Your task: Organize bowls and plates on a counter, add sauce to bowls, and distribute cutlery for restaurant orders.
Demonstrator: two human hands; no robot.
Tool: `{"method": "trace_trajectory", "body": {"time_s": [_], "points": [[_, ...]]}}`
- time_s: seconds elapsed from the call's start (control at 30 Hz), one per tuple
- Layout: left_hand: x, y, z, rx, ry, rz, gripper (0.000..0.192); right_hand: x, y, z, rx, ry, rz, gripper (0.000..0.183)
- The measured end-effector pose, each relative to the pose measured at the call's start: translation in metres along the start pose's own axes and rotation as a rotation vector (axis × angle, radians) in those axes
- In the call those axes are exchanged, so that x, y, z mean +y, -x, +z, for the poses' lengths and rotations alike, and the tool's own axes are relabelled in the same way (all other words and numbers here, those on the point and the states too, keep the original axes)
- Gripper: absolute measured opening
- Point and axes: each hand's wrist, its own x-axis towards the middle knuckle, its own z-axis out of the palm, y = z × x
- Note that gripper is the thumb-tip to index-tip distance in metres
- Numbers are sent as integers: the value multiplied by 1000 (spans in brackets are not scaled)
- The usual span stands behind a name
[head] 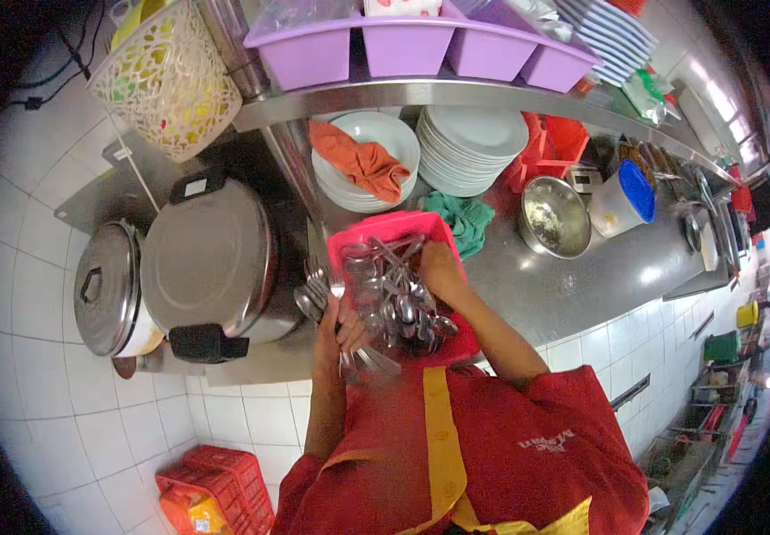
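Observation:
A bundle of metal forks and spoons (pixel 318 289) is clasped in my left hand (pixel 343 328), at the left side of a bright pink plastic basket (pixel 385 224). Loose spoons and other cutlery (pixel 411 311) fill much of that basket, which stands at the counter's front edge against my red shirt. My right hand (pixel 441 267) reaches into its right side, among the cutlery. Its fingertips are hidden, so whether they grip a piece cannot be made out.
Behind the basket are stacked white plates (pixel 475 144), an orange cloth (pixel 361 160) and a green cloth (pixel 462 221). Large lidded pots (pixel 207 247) stand left; a metal bowl (pixel 555 217) stands right. A steel shelf (pixel 411 93) with purple trays (pixel 411 47) overhangs the counter.

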Motion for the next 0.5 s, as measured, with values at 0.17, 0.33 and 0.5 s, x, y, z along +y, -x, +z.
{"method": "trace_trajectory", "body": {"time_s": [0.17, 0.33, 0.5], "points": [[6, 8, 11, 197, -46, -33, 37, -29, 9, -39, 146, -318, 157, 11], [5, 6, 9, 81, -70, -99, 37, -32, 24, -62, 448, -421, 53, 13], [-6, 4, 40, 409, 19, -135, 39, -76, 37, -130, 578, -757, 144, 11]]}}
